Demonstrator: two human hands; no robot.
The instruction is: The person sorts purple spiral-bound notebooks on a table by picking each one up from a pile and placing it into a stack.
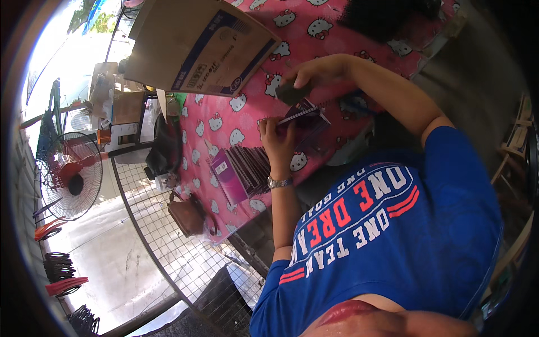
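My left hand [277,140], with a metal watch at its wrist, has its fingers closed at the edge of a purple spiral notebook [312,128]. The notebook lies tilted, with its coil side toward my right hand. Above that coil, my right hand [324,72] grips a dark grey block [292,94]; its exact kind does not show. Left of my left forearm, a row of purple spiral notebooks [233,182] leans together on the table, coils showing.
A pink patterned tablecloth [224,121] covers the table. A large cardboard box [205,48] stands at its far left, and dark bristly material [376,19] lies at the far right. A brown bag [188,215] sits near the left edge, by wire mesh. Farther left is a fan [70,177].
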